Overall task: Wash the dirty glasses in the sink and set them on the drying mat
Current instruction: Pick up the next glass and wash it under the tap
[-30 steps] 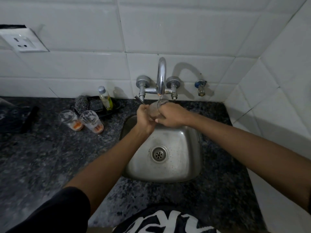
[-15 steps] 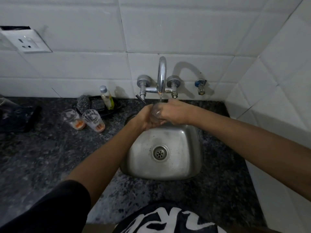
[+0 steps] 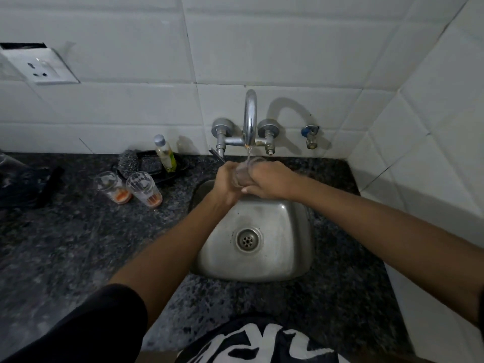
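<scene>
Your fingers on the right hand curl round the clear glass, and your left hand wraps it from the other side, so both hands grip it over the back edge of the steel sink. The glass sits upright, or nearly so, with its mouth under the faucet spout, and a thin stream of water runs into it. How your left fingertips lie is hard to tell, since the glass and your right hand cover them. On the dark granite counter to your left stand two dirty glasses with orange residue at the bottom, just beside each other. Behind them a small bottle stands on a black tray beside a scrubber.
</scene>
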